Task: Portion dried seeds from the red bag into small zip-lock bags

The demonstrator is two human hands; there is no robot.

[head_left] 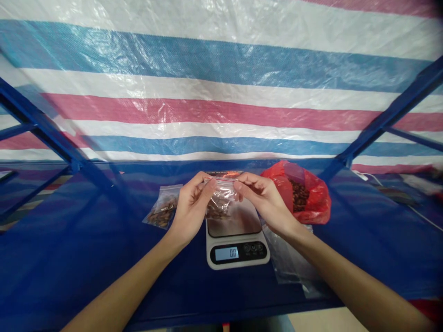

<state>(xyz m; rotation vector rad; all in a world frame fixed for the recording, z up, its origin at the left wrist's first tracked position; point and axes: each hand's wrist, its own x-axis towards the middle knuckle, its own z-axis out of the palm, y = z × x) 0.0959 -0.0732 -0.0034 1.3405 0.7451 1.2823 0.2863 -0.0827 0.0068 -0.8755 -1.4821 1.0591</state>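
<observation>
Both hands hold a small clear zip bag (220, 199) with brown bits inside, lifted just above a white kitchen scale (236, 240). My left hand (191, 206) pinches the bag's top left corner. My right hand (265, 199) pinches the top right end of its seal. The scale's steel plate is bare and its display reads 0.0. A filled clear bag (164, 208) of the same brown bits lies flat to the left of my left hand. A red plastic bag (302, 192) with brown bits stands open to the right of my right hand.
Everything rests on a blue table top (86, 258). Empty clear bags (292, 263) lie beside the scale under my right forearm. Blue metal bars (41, 127) slant up on both sides. A striped red, white and blue tarp (221, 83) hangs behind.
</observation>
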